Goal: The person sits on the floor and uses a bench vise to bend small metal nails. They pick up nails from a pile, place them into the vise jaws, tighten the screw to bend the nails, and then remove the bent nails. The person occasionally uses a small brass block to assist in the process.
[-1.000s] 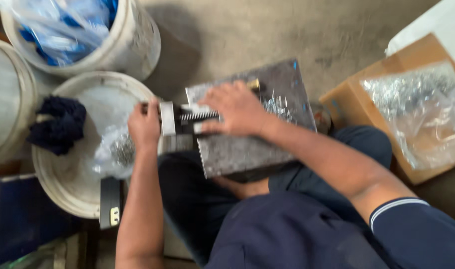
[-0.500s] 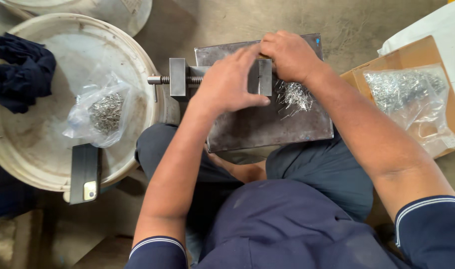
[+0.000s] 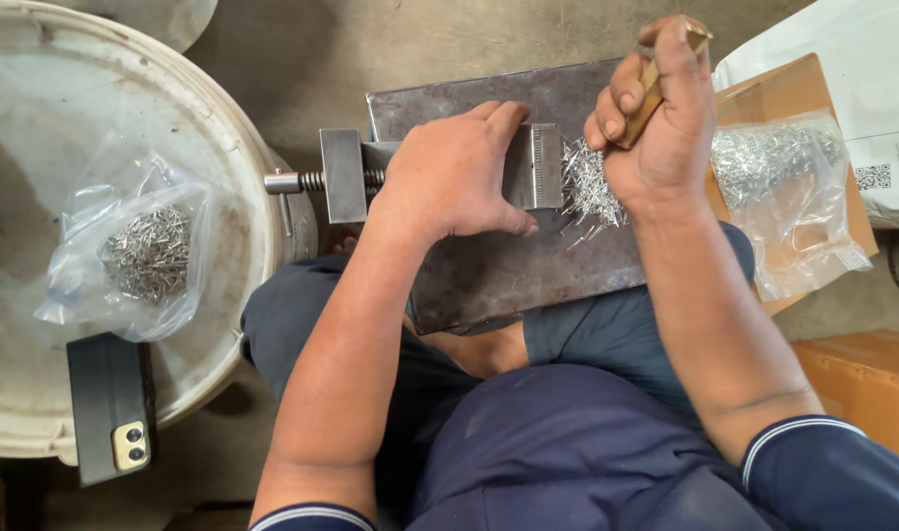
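Steel plate (image 3: 528,270) — left hand (image 3: 454,177) on vise (image 3: 533,162)

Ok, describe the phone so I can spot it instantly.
Start at the big white bucket lid on the left. At its lower edge, below the clear bag of small metal pins, lies the black phone, the only flat, dark rectangle there.

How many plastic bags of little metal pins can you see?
2: one bag lies on the white bucket lid, one bag on the cardboard box at right.
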